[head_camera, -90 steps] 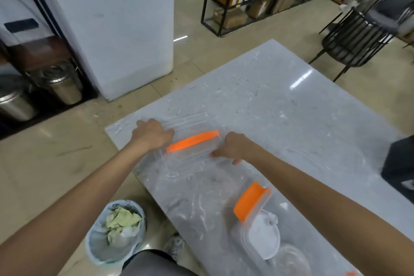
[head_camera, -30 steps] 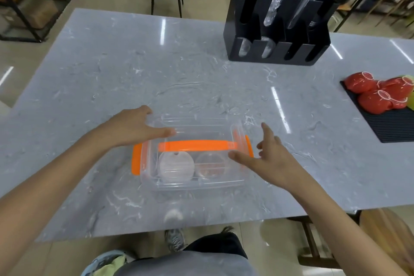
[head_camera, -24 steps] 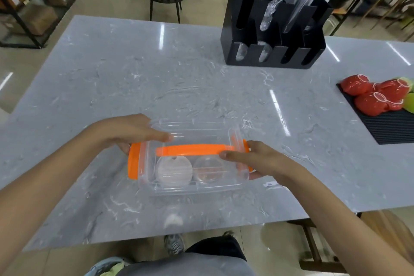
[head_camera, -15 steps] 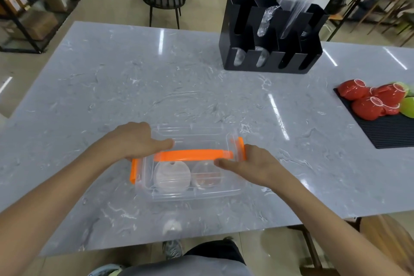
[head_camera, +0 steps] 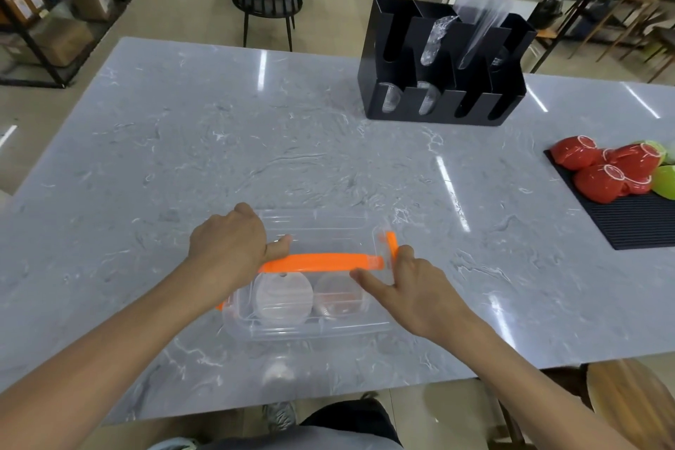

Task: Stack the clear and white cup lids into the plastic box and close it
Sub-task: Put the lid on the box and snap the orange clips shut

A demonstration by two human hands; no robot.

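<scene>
Box: a clear plastic box (head_camera: 310,325) with its lid on was seen near the front edge of the marble table (head_camera: 182,157).
Handle: an orange handle (head_camera: 321,262) lay across the box's top.
Lids: a white cup lid (head_camera: 283,298) and a clear cup lid (head_camera: 338,298) were seen inside the box, side by side.
Left hand (head_camera: 228,248): curled over the box's left end, thumb pressed on the lid.
Right hand (head_camera: 409,289): laid on the box's right end by the orange latch (head_camera: 391,244), fingers loosely extended.
Beyond the box: a black cup organizer (head_camera: 438,84) was placed far behind it; red bowls (head_camera: 602,172) on a black mat (head_camera: 643,219) to its right.
</scene>
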